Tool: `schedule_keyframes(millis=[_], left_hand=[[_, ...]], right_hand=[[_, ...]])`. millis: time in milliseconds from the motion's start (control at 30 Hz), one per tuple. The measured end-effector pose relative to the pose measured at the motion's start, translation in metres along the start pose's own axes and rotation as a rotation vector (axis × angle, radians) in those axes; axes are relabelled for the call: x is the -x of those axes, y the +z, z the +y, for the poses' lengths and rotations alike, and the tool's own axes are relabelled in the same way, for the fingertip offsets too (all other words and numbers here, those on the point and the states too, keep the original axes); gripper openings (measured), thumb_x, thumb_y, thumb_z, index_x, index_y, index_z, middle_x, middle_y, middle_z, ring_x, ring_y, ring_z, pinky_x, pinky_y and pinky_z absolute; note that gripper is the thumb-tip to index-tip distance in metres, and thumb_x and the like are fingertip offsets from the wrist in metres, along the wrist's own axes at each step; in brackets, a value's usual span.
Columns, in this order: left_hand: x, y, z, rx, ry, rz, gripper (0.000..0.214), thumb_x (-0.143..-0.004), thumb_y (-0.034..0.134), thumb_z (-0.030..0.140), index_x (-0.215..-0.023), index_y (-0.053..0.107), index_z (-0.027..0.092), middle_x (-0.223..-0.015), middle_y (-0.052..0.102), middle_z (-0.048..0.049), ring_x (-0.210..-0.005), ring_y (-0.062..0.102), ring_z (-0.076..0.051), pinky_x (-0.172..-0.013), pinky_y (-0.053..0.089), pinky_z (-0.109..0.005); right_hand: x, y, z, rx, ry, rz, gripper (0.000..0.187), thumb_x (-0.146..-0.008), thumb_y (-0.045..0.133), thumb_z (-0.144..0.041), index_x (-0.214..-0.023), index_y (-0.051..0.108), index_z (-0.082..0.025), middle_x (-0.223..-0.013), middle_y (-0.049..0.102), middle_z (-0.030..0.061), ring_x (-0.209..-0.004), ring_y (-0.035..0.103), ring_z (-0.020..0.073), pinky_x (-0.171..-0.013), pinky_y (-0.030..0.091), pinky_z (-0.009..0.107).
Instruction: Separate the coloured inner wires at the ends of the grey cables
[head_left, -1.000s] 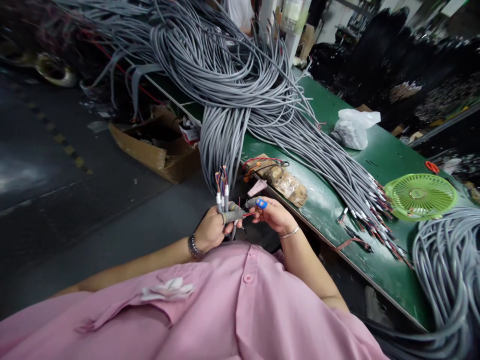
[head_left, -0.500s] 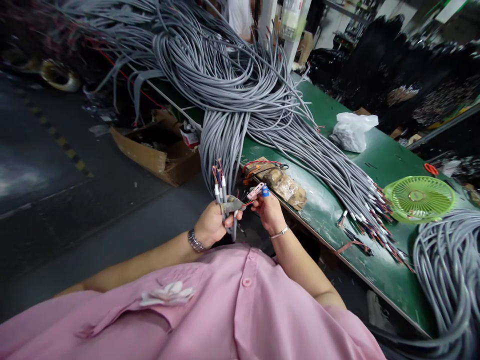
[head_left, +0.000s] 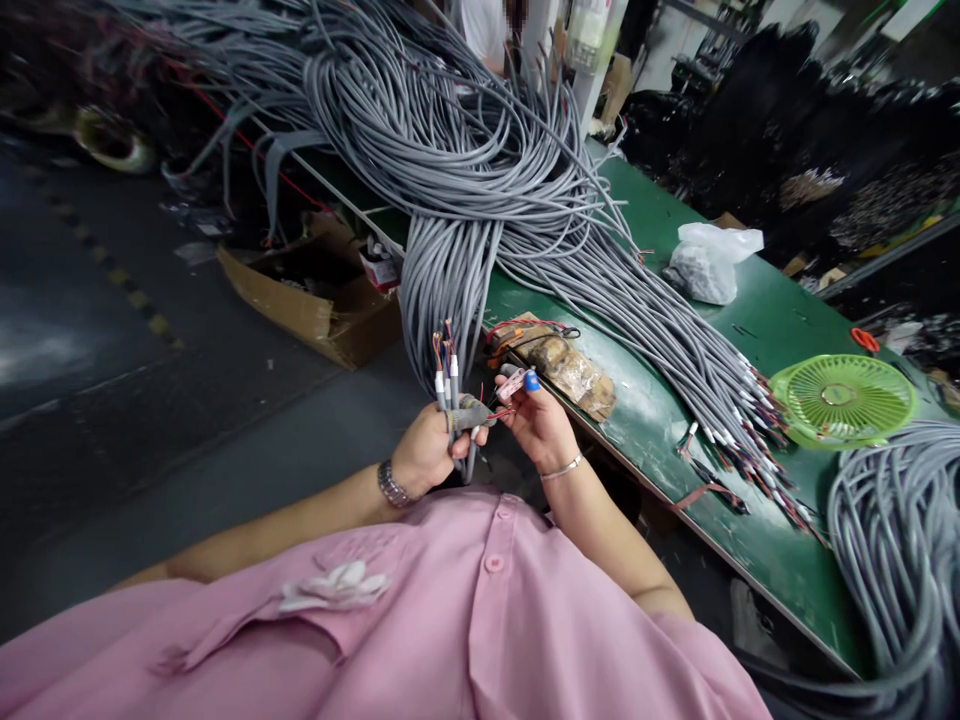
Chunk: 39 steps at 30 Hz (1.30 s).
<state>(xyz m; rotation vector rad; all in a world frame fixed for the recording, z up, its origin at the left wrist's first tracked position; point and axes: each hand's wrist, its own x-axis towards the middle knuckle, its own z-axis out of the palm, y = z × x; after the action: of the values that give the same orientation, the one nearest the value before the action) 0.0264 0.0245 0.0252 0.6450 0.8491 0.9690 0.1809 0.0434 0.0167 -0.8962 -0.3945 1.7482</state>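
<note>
My left hand (head_left: 426, 447) is closed around several grey cables (head_left: 454, 395), with a grey covering on its thumb. White bands sit near the cable ends, and thin coloured wires (head_left: 442, 345) stick up out of them. From one cable, red and dark thin wires (head_left: 501, 412) fan out toward the right. Closed too, my right hand (head_left: 543, 432) pinches a small pale pink flat tool (head_left: 513, 384) with slots in it, beside those wires. A blue cover (head_left: 531, 381) is on the right thumb. Whether the tool touches the wires I cannot tell.
A large heap of grey cables (head_left: 420, 130) lies over the green table (head_left: 780, 540). On it are a taped cardboard piece (head_left: 574, 370), a plastic bag (head_left: 712, 265) and a green fan (head_left: 841, 400). An open cardboard box (head_left: 292, 320) stands left of the table.
My right hand has shifted slightly, and the pink tool has tilted and moved a little away from the wires. The left hand keeps its grip on the cables.
</note>
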Motion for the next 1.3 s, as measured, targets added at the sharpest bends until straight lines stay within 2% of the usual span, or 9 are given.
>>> schedule_keyframes(millis=[267, 500, 600, 700, 833, 933, 1067, 1200, 1300], left_hand=[[-0.004, -0.001, -0.004, -0.012, -0.025, 0.007, 0.021, -0.066, 0.072, 0.028, -0.064, 0.06, 0.011, -0.049, 0.061, -0.0026, -0.031, 0.034, -0.002, -0.033, 0.018, -0.016], [0.003, -0.006, -0.004, -0.038, 0.007, -0.006, 0.02, -0.068, 0.07, 0.029, -0.065, 0.06, 0.012, -0.049, 0.061, -0.0028, -0.031, 0.033, -0.003, -0.034, 0.018, -0.017], [0.008, -0.011, -0.009, -0.085, 0.039, 0.001, 0.019, -0.069, 0.07, 0.029, -0.066, 0.061, 0.013, -0.05, 0.062, -0.003, -0.032, 0.034, -0.003, -0.034, 0.018, -0.018], [0.012, -0.016, -0.015, -0.162, 0.074, -0.006, 0.018, -0.069, 0.071, 0.028, -0.065, 0.062, 0.013, -0.052, 0.063, -0.0035, -0.033, 0.035, -0.004, -0.035, 0.02, -0.018], [0.014, -0.017, -0.019, -0.291, 0.097, -0.062, 0.019, -0.07, 0.07, 0.029, -0.062, 0.064, 0.013, -0.054, 0.063, -0.004, -0.035, 0.037, -0.005, -0.037, 0.024, -0.02], [0.014, -0.016, -0.019, -0.439, 0.082, -0.129, 0.022, -0.074, 0.067, 0.03, -0.061, 0.065, 0.013, -0.049, 0.059, -0.0014, -0.037, 0.039, -0.006, -0.04, 0.028, -0.021], [0.014, -0.018, -0.016, -0.638, -0.031, -0.236, 0.023, -0.076, 0.062, 0.028, -0.061, 0.067, 0.012, -0.039, 0.05, 0.0018, -0.037, 0.04, -0.008, -0.041, 0.029, -0.021], [0.011, -0.023, -0.014, -0.643, -0.051, -0.26, 0.022, -0.076, 0.06, 0.026, -0.06, 0.066, 0.012, -0.038, 0.05, 0.0018, -0.036, 0.04, -0.008, -0.04, 0.028, -0.022], [0.008, -0.024, -0.016, -0.482, -0.007, -0.168, 0.024, -0.077, 0.063, 0.03, -0.061, 0.065, 0.012, -0.041, 0.052, 0.0013, -0.034, 0.037, -0.007, -0.038, 0.028, -0.021]], right_hand=[[-0.002, -0.004, 0.005, -0.007, -0.013, -0.024, 0.024, -0.085, 0.063, -0.043, -0.094, 0.067, -0.021, -0.099, 0.073, 0.0035, -0.074, 0.062, 0.0119, -0.065, 0.049, 0.023], [0.002, -0.014, 0.002, 0.014, 0.107, -0.116, 0.058, -0.085, 0.043, -0.07, -0.095, 0.066, -0.018, -0.098, 0.071, 0.0067, -0.072, 0.063, 0.0126, -0.063, 0.053, 0.025], [0.009, -0.021, -0.004, 0.155, 0.209, -0.189, 0.06, -0.081, 0.046, -0.072, -0.094, 0.065, -0.016, -0.093, 0.071, 0.0078, -0.068, 0.062, 0.0128, -0.06, 0.054, 0.026], [0.016, -0.023, -0.012, 0.411, 0.249, -0.275, 0.053, -0.075, 0.061, -0.066, -0.088, 0.064, -0.015, -0.084, 0.07, 0.0065, -0.063, 0.061, 0.0122, -0.056, 0.053, 0.025], [0.019, -0.016, -0.018, 0.761, 0.134, -0.27, 0.043, -0.067, 0.075, -0.054, -0.079, 0.062, -0.015, -0.067, 0.063, -0.0004, -0.055, 0.055, 0.009, -0.052, 0.046, 0.02], [0.02, -0.007, -0.02, 0.859, 0.061, -0.316, 0.037, -0.068, 0.076, -0.048, -0.075, 0.061, -0.014, -0.064, 0.061, -0.0021, -0.056, 0.052, 0.0084, -0.056, 0.044, 0.021], [0.031, 0.004, -0.017, 1.023, -0.056, -0.356, 0.027, -0.075, 0.071, -0.042, -0.076, 0.063, -0.016, -0.065, 0.061, -0.0012, -0.06, 0.055, 0.0119, -0.059, 0.044, 0.024], [0.047, 0.01, -0.015, 1.201, -0.315, -0.267, 0.019, -0.08, 0.067, -0.037, -0.079, 0.067, -0.018, -0.075, 0.064, 0.0017, -0.071, 0.057, 0.0148, -0.067, 0.045, 0.026], [0.053, 0.003, -0.012, 1.122, -0.455, -0.134, 0.022, -0.082, 0.064, -0.039, -0.092, 0.067, -0.019, -0.087, 0.066, 0.0038, -0.076, 0.057, 0.0154, -0.072, 0.046, 0.028]])
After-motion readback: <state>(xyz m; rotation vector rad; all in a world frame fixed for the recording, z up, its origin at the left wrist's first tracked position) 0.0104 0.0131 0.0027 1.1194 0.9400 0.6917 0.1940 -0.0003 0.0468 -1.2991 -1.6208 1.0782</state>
